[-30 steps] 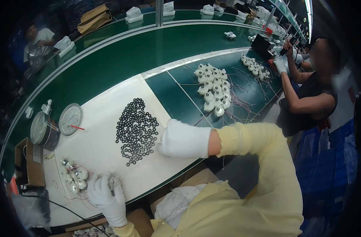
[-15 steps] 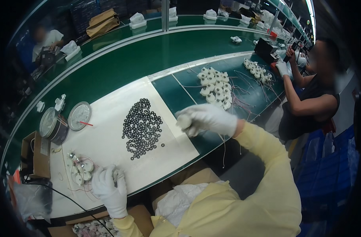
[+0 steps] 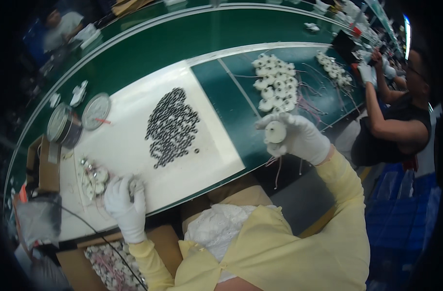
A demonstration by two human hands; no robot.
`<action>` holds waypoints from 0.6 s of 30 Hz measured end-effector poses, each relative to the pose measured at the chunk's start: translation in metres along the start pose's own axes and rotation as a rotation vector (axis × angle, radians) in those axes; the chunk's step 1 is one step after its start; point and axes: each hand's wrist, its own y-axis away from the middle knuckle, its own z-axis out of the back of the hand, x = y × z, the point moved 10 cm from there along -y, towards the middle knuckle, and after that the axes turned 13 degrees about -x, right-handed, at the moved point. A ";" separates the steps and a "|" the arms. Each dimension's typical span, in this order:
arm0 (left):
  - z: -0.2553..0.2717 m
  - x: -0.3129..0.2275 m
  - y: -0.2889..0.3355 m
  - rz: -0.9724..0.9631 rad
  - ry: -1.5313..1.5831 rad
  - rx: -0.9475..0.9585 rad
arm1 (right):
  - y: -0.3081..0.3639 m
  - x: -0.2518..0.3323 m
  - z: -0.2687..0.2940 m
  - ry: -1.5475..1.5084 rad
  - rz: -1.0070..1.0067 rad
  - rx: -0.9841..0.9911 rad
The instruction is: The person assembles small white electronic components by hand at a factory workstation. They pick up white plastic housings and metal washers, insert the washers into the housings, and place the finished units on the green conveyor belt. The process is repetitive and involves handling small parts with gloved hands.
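My right hand (image 3: 299,138), in a white glove, holds a white round part (image 3: 275,132) between thumb and fingers, its flat face turned up with a small dot in the middle. That hand is over the near edge of the green table, just below a group of similar white round parts (image 3: 275,87) with dark centres and thin wires. My left hand (image 3: 124,201), also gloved, is closed at the near left of the white sheet; what its greyish fingertips hold, if anything, I cannot make out. Beside it lies a small cluster of white parts (image 3: 94,180) with wires.
Many small black rings (image 3: 173,126) lie heaped on the white sheet (image 3: 214,140). A tin (image 3: 65,127), its round lid (image 3: 96,111) and a cardboard box (image 3: 48,165) stand left. Below is a carton of parts (image 3: 112,262). A co-worker (image 3: 393,111) works at the right.
My right hand has moved right with the white round part, whose flat face now shows. My left hand stays closed by the cluster. The whole view has shifted slightly.
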 end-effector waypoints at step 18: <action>0.005 0.000 -0.003 0.054 0.037 -0.016 | -0.061 -0.034 -0.042 1.226 0.089 -0.323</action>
